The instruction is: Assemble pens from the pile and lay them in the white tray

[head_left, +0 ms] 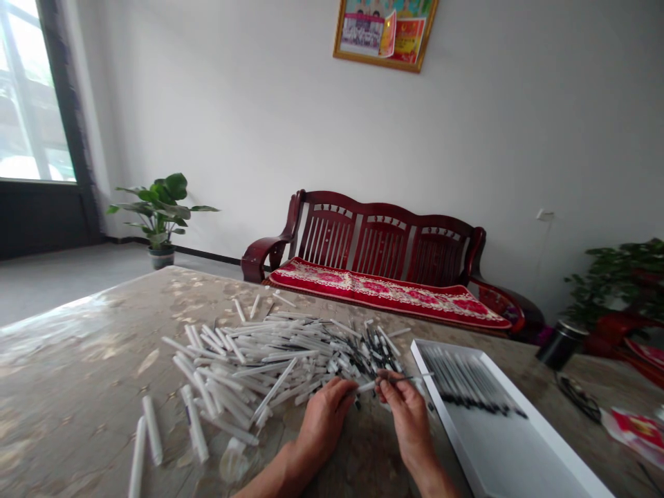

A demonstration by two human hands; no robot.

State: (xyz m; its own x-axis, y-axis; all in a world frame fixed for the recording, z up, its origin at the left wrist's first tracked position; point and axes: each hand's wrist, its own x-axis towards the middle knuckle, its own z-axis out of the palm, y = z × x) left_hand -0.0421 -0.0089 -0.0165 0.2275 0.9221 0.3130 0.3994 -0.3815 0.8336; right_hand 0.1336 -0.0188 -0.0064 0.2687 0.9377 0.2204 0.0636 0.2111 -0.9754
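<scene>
My left hand (322, 418) and my right hand (408, 413) meet low in the middle of the view, over a marbled table (77, 360). Both pinch a thin pen part (397, 380): the left fingers close on its white end, the right fingers on its dark thin end, which points right toward a white tray (511, 456). Just beyond my hands lies a wide heap of white pen barrels and caps (259, 363), with several dark refills mixed in on its right side. The tray holds a row of dark pens (469, 384) at its far end.
A few loose white barrels (150, 436) lie at the table's near left. A black cup (560, 344) and red paper (635, 429) sit at the right. Behind the table stand a red wooden bench (384, 266) and potted plants (160, 214).
</scene>
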